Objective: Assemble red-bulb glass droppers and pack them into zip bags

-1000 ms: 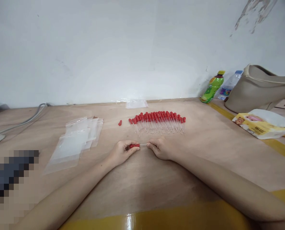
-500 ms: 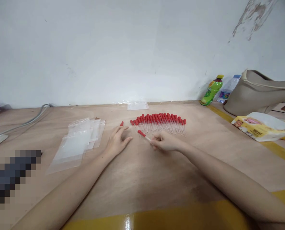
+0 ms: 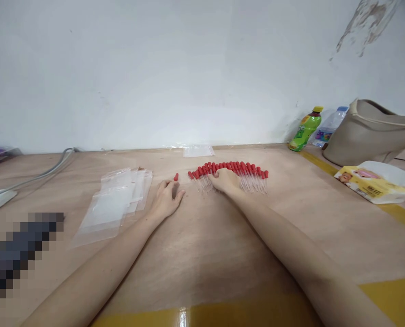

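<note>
Many clear droppers (image 3: 253,181) with red bulbs lie side by side in a fanned row, bulbs toward the wall. My right hand (image 3: 226,179) is over the left-middle of this row, its fingers pinched at a dropper and covering part of the row. To the left, my left hand (image 3: 166,200) rests on the table with its fingers curled and its thumb apart. A single red dropper bulb (image 3: 176,177) sticks out just past its fingertips; its tube is hidden by the hand. Overlapping clear zip bags (image 3: 110,204) lie left of that hand.
Another clear bag (image 3: 198,151) lies by the wall. At the right are a green drink bottle (image 3: 306,131), a water bottle (image 3: 332,125), a beige bag (image 3: 355,136) and a yellow tissue pack (image 3: 369,181). A grey cable (image 3: 48,171) crosses the left side.
My right hand has moved forward into the row; the dropper it held in front of the row no longer shows there. My left hand has stayed nearly in place, its thumb and fingers shifting slightly.
</note>
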`<control>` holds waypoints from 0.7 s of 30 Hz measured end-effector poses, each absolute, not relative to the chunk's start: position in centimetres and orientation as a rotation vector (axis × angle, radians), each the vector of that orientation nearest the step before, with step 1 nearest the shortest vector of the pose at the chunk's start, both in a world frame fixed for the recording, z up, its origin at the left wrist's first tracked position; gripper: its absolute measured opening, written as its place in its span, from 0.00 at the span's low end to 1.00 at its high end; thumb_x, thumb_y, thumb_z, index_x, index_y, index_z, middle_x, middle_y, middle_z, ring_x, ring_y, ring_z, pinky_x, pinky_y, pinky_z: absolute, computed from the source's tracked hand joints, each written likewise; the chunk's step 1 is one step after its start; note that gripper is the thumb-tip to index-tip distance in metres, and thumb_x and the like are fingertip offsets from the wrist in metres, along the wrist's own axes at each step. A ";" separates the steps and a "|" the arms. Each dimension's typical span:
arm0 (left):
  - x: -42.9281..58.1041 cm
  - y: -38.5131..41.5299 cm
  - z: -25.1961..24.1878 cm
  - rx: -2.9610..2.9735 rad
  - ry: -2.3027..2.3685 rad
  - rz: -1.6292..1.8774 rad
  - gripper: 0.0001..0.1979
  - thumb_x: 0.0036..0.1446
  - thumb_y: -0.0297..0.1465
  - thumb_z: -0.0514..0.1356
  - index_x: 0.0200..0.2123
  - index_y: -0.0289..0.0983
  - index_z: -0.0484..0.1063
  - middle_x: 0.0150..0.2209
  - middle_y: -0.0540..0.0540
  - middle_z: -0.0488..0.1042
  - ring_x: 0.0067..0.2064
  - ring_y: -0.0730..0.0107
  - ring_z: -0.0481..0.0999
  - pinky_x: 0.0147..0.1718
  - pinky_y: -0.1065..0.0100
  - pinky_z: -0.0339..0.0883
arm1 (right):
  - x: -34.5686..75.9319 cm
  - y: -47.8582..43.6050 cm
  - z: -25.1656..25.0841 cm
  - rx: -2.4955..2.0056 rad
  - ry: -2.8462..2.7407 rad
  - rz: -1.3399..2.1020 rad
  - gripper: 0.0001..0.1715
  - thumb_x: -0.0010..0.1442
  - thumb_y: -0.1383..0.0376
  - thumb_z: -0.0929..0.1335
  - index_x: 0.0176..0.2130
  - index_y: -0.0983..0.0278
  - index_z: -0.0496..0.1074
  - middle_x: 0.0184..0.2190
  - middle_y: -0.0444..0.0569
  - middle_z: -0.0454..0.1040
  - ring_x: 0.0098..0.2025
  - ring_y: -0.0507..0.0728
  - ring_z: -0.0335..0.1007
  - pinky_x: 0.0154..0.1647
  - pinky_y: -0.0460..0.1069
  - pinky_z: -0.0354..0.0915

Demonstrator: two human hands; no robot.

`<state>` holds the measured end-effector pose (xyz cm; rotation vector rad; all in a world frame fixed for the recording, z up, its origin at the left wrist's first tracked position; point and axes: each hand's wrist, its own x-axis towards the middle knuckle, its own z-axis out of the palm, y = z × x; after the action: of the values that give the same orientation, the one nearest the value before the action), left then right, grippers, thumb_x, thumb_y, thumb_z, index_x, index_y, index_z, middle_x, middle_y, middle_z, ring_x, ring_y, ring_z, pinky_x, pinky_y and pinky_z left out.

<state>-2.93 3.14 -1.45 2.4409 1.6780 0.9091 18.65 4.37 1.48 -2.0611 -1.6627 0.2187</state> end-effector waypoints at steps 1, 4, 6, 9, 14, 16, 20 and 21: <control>-2.9 3.2 -1.5 2.430 1.688 0.906 0.17 0.53 0.39 0.55 0.43 0.35 0.67 0.43 0.40 0.66 0.47 0.56 0.66 0.48 0.58 0.60 | 18.6 4.3 1.4 -2.069 -1.683 0.196 0.21 0.52 0.50 0.62 0.24 0.63 0.70 0.28 0.50 0.74 0.34 0.60 0.69 0.32 0.51 0.59; -2.8 3.2 -1.4 2.394 1.708 0.896 0.20 0.53 0.39 0.55 0.46 0.34 0.64 0.44 0.38 0.67 0.48 0.55 0.66 0.47 0.57 0.61 | 18.0 3.6 1.4 -2.007 -1.763 0.102 0.23 0.54 0.48 0.60 0.26 0.62 0.70 0.29 0.50 0.74 0.35 0.59 0.69 0.33 0.51 0.59; -2.5 3.2 -1.3 2.396 1.685 0.891 0.21 0.54 0.39 0.53 0.48 0.33 0.62 0.47 0.37 0.66 0.49 0.55 0.65 0.48 0.57 0.60 | 17.0 3.0 1.4 -1.912 -1.847 0.055 0.21 0.56 0.50 0.59 0.28 0.61 0.70 0.29 0.48 0.74 0.35 0.58 0.69 0.34 0.50 0.59; -2.2 3.4 -1.3 2.445 1.648 0.851 0.22 0.56 0.38 0.51 0.51 0.33 0.61 0.53 0.36 0.62 0.54 0.56 0.62 0.52 0.58 0.56 | 14.9 2.5 1.2 -1.779 -1.985 0.021 0.16 0.57 0.54 0.60 0.33 0.60 0.70 0.32 0.47 0.74 0.37 0.56 0.69 0.35 0.49 0.59; -2.0 4.2 -1.4 2.498 1.706 0.707 0.22 0.57 0.40 0.49 0.52 0.35 0.63 0.58 0.38 0.57 0.59 0.52 0.54 0.55 0.54 0.50 | 12.5 2.9 0.6 -1.824 -2.034 -0.003 0.14 0.58 0.59 0.59 0.39 0.63 0.68 0.37 0.51 0.73 0.38 0.58 0.70 0.35 0.50 0.60; -2.0 4.7 -1.4 2.492 1.720 0.703 0.22 0.56 0.40 0.50 0.50 0.35 0.65 0.57 0.38 0.59 0.58 0.52 0.57 0.55 0.54 0.50 | 12.3 3.1 0.4 -1.872 -2.001 0.025 0.14 0.58 0.60 0.60 0.39 0.63 0.68 0.37 0.52 0.73 0.38 0.58 0.70 0.34 0.50 0.60; -2.3 5.1 -1.1 2.419 1.673 0.903 0.16 0.53 0.36 0.53 0.41 0.34 0.70 0.49 0.39 0.69 0.49 0.56 0.68 0.49 0.59 0.61 | 12.5 3.1 0.0 -1.900 -1.915 0.056 0.13 0.57 0.60 0.60 0.40 0.64 0.67 0.36 0.52 0.74 0.38 0.59 0.70 0.35 0.50 0.60; -2.4 5.1 -1.0 2.383 1.663 0.959 0.13 0.53 0.35 0.54 0.38 0.35 0.71 0.45 0.40 0.71 0.45 0.58 0.71 0.46 0.61 0.63 | 12.6 3.0 -0.1 -1.905 -1.899 0.056 0.13 0.57 0.60 0.60 0.39 0.63 0.67 0.35 0.52 0.74 0.38 0.59 0.70 0.35 0.50 0.60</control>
<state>-2.36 5.06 -1.04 2.3826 1.6626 0.9589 12.64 3.01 -0.05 -1.9045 -1.8991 0.0559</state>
